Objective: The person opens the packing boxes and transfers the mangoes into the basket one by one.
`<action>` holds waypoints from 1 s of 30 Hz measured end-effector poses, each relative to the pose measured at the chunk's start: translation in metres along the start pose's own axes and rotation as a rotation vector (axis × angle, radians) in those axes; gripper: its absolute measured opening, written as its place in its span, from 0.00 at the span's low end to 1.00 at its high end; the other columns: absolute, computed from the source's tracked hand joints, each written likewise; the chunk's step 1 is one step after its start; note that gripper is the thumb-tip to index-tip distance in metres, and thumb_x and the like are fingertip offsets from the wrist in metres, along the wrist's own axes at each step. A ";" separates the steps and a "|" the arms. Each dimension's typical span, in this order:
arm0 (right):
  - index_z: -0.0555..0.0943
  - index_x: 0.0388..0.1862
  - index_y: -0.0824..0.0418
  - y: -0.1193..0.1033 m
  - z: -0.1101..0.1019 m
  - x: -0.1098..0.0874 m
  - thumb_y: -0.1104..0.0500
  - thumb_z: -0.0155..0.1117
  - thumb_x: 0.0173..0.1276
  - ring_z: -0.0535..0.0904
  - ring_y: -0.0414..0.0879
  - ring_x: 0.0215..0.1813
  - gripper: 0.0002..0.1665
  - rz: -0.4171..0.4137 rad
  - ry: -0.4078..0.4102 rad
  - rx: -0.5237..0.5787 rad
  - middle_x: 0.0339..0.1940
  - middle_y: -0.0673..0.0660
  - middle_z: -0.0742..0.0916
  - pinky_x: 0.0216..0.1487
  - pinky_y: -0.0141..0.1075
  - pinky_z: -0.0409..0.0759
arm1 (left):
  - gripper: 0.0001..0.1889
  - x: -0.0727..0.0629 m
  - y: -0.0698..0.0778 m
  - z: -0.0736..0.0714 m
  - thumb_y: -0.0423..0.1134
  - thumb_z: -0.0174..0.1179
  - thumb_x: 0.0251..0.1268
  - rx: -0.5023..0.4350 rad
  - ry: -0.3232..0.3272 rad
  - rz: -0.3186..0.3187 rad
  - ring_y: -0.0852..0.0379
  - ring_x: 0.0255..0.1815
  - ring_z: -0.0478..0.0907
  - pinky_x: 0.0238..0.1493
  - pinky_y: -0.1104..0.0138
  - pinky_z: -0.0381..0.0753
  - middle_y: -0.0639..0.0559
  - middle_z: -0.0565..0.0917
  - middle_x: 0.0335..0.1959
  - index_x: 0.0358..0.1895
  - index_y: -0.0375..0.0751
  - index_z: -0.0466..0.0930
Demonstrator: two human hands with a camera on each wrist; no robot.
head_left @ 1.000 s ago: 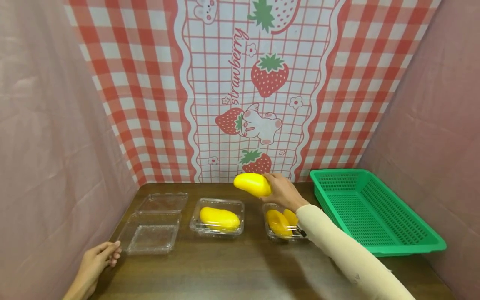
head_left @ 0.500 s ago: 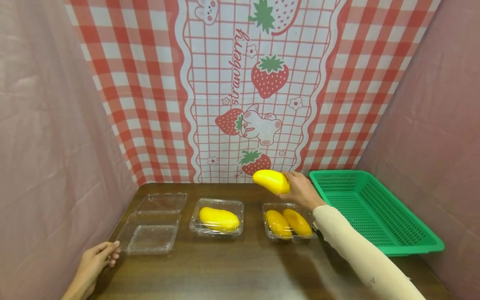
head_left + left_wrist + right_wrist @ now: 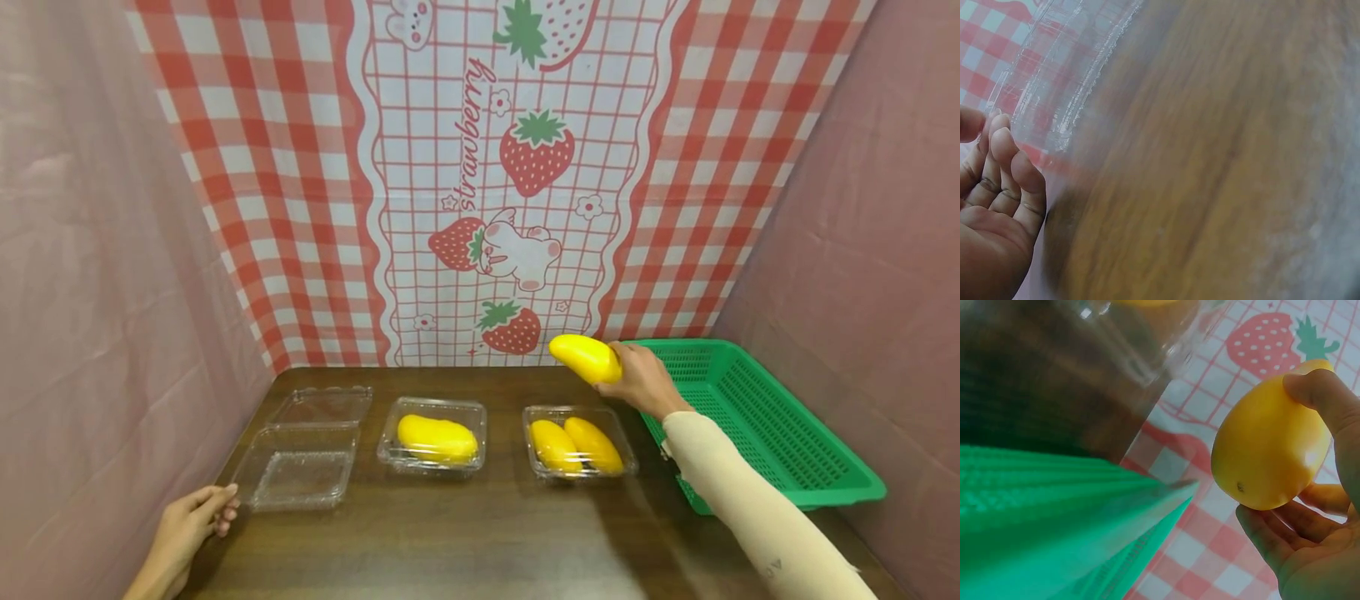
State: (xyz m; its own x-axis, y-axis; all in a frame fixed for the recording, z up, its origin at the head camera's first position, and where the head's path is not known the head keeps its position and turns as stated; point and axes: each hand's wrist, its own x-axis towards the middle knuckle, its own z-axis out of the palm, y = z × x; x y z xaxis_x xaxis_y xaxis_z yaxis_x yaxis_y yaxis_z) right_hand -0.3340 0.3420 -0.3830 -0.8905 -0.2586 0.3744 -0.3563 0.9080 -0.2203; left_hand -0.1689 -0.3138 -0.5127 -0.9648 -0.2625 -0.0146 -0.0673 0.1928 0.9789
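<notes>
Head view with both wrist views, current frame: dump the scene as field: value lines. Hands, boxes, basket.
right_hand: right hand grips a yellow mango-shaped fruit, lifted above the table
left_hand: left hand, fingertips at the left edge of the open box; pinch or mere touch unclear
left_box: clear, lid folded back, no fruit visible inside
middle_box: middle box, clear, one yellow fruit
right_box: right box, clear, two yellow-orange fruits
basket: green basket, far right, no fruit visible inside

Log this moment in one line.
right hand: holding yellow fruit aloft; left hand: at open container, contact unclear; middle container: one fruit; right container: two fruits
</notes>
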 end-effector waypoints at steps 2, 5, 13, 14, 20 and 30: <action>0.75 0.65 0.74 0.008 -0.003 -0.003 0.51 0.81 0.58 0.79 0.61 0.45 0.43 0.023 -0.001 0.003 0.50 0.70 0.84 0.47 0.57 0.79 | 0.19 0.000 0.000 0.000 0.41 0.59 0.78 -0.005 0.001 0.005 0.60 0.25 0.78 0.27 0.69 0.82 0.51 0.84 0.27 0.38 0.22 0.82; 0.75 0.65 0.75 0.019 -0.008 -0.007 0.51 0.81 0.58 0.78 0.61 0.44 0.43 0.050 0.001 -0.003 0.49 0.71 0.84 0.45 0.56 0.79 | 0.19 0.000 0.000 -0.001 0.40 0.59 0.78 -0.020 0.001 0.013 0.60 0.25 0.78 0.26 0.69 0.82 0.51 0.84 0.27 0.37 0.21 0.82; 0.74 0.63 0.77 0.045 -0.025 -0.013 0.51 0.80 0.59 0.77 0.59 0.38 0.42 0.110 0.008 0.007 0.46 0.71 0.84 0.40 0.54 0.78 | 0.18 0.002 -0.002 -0.002 0.40 0.59 0.79 -0.010 -0.004 0.000 0.61 0.26 0.77 0.27 0.69 0.82 0.51 0.83 0.27 0.37 0.24 0.83; 0.75 0.62 0.77 0.048 -0.028 -0.015 0.52 0.80 0.59 0.77 0.59 0.37 0.42 0.117 0.009 0.008 0.45 0.71 0.84 0.38 0.53 0.77 | 0.18 0.002 -0.001 -0.002 0.40 0.59 0.78 -0.014 -0.007 -0.002 0.60 0.26 0.78 0.27 0.69 0.82 0.51 0.83 0.27 0.37 0.23 0.83; 0.75 0.60 0.78 0.068 -0.040 -0.020 0.51 0.80 0.60 0.76 0.57 0.35 0.40 0.155 0.017 0.029 0.43 0.70 0.84 0.36 0.50 0.76 | 0.18 0.003 -0.002 -0.002 0.40 0.58 0.79 0.009 -0.008 -0.008 0.60 0.26 0.78 0.28 0.69 0.82 0.51 0.84 0.28 0.38 0.24 0.83; 0.77 0.52 0.78 0.099 -0.048 -0.033 0.49 0.78 0.59 0.73 0.56 0.31 0.38 0.207 0.007 0.004 0.34 0.65 0.83 0.31 0.46 0.72 | 0.17 0.002 -0.003 -0.002 0.39 0.58 0.79 0.018 0.001 -0.014 0.60 0.26 0.78 0.28 0.69 0.82 0.51 0.83 0.28 0.38 0.23 0.83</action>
State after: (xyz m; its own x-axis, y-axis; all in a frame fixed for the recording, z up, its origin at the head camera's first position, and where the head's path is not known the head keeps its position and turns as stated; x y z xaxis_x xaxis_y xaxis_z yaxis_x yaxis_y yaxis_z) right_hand -0.3260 0.4561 -0.3738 -0.9428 -0.0648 0.3270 -0.1676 0.9401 -0.2969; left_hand -0.1701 -0.3167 -0.5151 -0.9634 -0.2665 -0.0276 -0.0849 0.2059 0.9749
